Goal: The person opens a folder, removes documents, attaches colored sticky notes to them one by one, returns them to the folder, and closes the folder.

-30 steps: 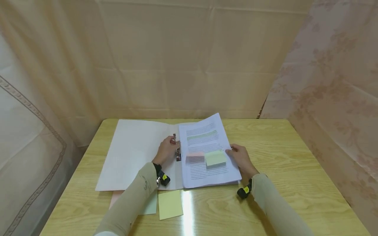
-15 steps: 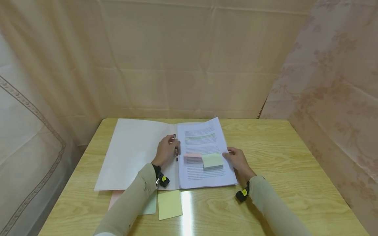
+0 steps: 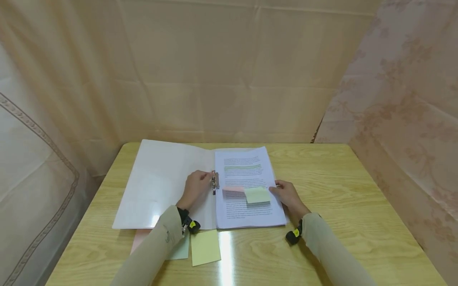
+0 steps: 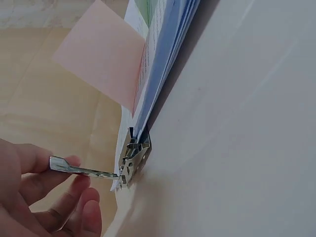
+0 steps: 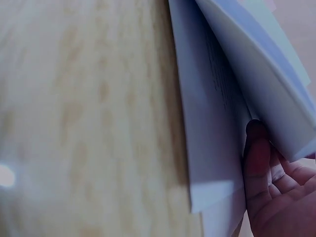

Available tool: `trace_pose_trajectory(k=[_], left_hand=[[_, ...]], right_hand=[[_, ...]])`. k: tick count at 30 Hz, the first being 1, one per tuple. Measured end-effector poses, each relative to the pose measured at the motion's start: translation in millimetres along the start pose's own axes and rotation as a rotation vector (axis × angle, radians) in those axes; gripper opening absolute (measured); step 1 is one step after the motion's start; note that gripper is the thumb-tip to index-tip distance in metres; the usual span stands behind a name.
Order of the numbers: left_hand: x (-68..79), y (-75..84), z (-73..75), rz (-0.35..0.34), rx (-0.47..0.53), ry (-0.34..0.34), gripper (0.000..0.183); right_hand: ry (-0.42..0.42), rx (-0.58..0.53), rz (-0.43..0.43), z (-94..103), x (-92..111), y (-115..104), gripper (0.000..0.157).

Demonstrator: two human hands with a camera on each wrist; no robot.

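A white folder [image 3: 161,174] lies spread on the table, with a metal lever clip [image 3: 214,183] by its spine. My left hand [image 3: 195,186] is at this clip; in the left wrist view its fingers hold the raised metal lever [image 4: 91,172]. Printed papers [image 3: 243,214] rest on the folder's right side, their left edge at the clip. Pink [image 3: 233,189] and green [image 3: 257,195] sticky notes stick out from the top sheet. With my right hand [image 3: 289,196] I grip the papers' right edge. The right wrist view shows upper sheets bent up above a lower one.
A yellow sticky pad [image 3: 206,248] lies on the wooden table [image 3: 340,190] before the folder. Pink paper [image 3: 138,239] and a pale green pad [image 3: 180,249] are partly covered by the folder and left sleeve. Beige cloth [image 3: 229,71] hangs behind the table.
The papers have shifted left toward the clip, the right hand moving with them. My left hand has drawn back left and nearer, uncovering more of the clip. The folder's left cover has tilted slightly.
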State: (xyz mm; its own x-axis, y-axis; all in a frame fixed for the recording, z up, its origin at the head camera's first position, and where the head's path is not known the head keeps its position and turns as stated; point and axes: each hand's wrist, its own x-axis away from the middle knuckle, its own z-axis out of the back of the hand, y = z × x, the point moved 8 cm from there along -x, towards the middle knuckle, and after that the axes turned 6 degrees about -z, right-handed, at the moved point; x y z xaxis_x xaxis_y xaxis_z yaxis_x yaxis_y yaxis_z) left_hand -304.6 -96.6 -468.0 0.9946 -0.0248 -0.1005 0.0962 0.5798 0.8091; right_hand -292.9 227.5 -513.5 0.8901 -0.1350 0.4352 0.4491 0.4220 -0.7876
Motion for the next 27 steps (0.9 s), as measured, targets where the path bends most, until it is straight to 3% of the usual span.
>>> trace_pose_trajectory(k=[6, 12, 19, 23, 27], left_hand=[[6.0, -0.1, 3.6, 0.001, -0.009, -0.045, 0.032], [4.8, -12.3, -4.7, 0.09, -0.039, -0.209, 0.027], [6.7, -19.2, -11.4, 0.195, -0.154, -0.356, 0.026], [8.3, -21.7, -15.4, 0.234, -0.23, -0.382, 0.032], [6.5, -17.2, -16.9, 0.21, -0.315, -0.37, 0.036]], right_hand=[[-0.005, 0.025, -0.012, -0.3, 0, -1, 0.034], [-0.007, 0.038, -0.023, -1.0, 0, 0, 0.036], [-0.017, 0.039, -0.03, -3.3, -1, 0, 0.038], [-0.034, 0.049, -0.023, -5.0, 0, 0, 0.043], [-0.041, 0.056, -0.028, -4.2, 2, 0, 0.05]])
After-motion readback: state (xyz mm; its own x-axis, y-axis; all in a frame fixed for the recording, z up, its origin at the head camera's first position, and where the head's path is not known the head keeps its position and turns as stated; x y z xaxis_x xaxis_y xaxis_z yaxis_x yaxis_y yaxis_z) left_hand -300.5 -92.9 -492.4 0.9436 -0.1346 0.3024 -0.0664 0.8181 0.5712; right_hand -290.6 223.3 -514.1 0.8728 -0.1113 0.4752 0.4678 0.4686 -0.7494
